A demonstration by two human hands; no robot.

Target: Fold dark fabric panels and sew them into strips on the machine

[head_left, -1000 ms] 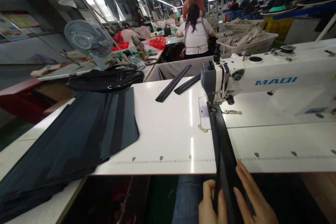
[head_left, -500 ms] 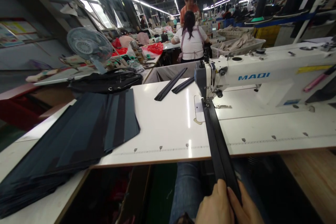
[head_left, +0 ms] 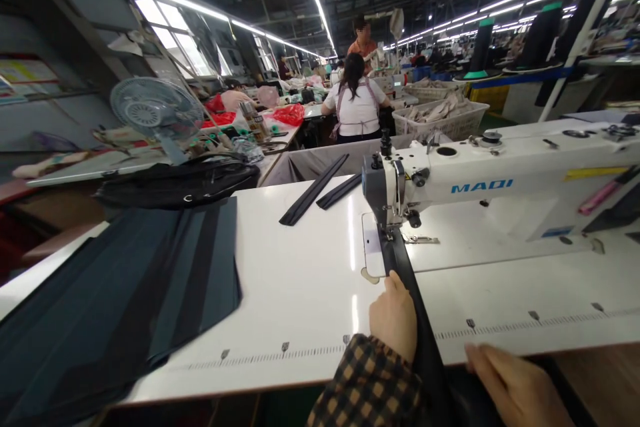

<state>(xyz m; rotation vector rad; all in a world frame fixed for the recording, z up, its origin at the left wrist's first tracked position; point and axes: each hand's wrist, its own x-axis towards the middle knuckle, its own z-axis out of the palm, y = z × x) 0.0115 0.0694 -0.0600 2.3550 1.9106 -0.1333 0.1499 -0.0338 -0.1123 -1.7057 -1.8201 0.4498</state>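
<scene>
A long dark fabric strip (head_left: 423, 320) runs from under the presser foot (head_left: 389, 230) of the white sewing machine (head_left: 480, 180) down over the table's front edge. My left hand (head_left: 395, 320), in a checked sleeve, is closed on the strip's left side just in front of the needle plate (head_left: 371, 247). To the right of the strip, by the front edge, my right hand (head_left: 517, 383) is slightly blurred. Its fingers reach forward and nothing shows in them. Two short dark strips (head_left: 315, 190) lie behind and left of the machine head, one partly hidden by it.
A stack of dark fabric panels (head_left: 150, 293) covers the table's left part, with a black bag (head_left: 185, 183) behind it. A fan (head_left: 157, 107) stands farther back. A person in a white top (head_left: 357, 107) sits ahead, beside a white basket (head_left: 445, 120) of cloth pieces.
My left hand has moved forward from below the table edge to near the needle. My right hand has parted from it, to the right and off the strip. The view has tilted up.
</scene>
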